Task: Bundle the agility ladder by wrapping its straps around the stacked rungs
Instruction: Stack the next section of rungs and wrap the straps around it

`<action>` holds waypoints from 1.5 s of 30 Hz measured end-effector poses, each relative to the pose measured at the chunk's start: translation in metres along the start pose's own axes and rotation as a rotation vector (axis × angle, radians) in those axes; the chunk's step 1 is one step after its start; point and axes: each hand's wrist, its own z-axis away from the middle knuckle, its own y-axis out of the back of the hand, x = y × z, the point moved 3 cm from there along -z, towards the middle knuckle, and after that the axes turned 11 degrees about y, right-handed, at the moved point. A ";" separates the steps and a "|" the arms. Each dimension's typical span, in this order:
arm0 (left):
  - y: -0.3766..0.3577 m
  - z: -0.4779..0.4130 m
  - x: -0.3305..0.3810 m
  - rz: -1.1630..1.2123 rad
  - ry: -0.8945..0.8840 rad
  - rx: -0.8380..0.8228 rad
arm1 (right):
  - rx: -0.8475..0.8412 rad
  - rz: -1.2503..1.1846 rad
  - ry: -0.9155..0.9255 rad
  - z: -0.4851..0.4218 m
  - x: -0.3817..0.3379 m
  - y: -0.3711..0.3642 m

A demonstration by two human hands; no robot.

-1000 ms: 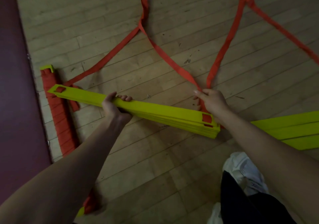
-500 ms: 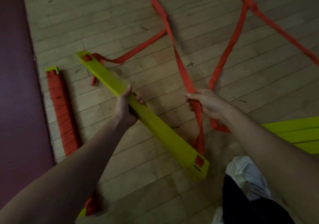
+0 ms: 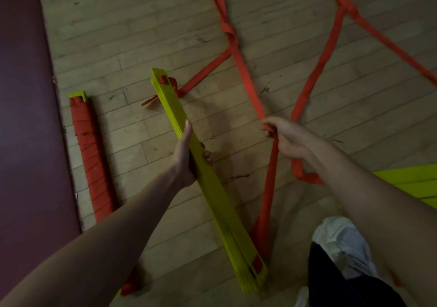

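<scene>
Head view: the left hand (image 3: 186, 155) curls its fingers round the stacked yellow rungs (image 3: 224, 212) at centre, the stack running from 11 to 5 o'clock. At its 3 o'clock, the right hand (image 3: 286, 138) pinches the orange strap (image 3: 269, 188). A wrapped bundle (image 3: 88, 155) lies at 9 o'clock.

Stack of flat yellow rungs (image 3: 220, 202) (edges aligned) slants diagonally above the floor (image 3: 165, 34), its near end at lower right. Orange straps (image 3: 269, 188) thread through its end slots and trail loosely over the floor.
</scene>
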 end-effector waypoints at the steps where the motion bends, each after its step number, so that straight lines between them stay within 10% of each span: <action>1: 0.000 0.001 0.001 -0.004 0.001 0.001 | -0.027 -0.163 -0.011 0.001 -0.004 -0.001; 23: -0.050 0.024 -0.041 -0.281 0.054 -0.297 | -0.297 -0.226 0.149 -0.005 -0.021 -0.045; 45: -0.053 0.036 0.006 -0.213 -0.022 -0.250 | -0.170 -0.142 0.340 0.003 -0.059 -0.042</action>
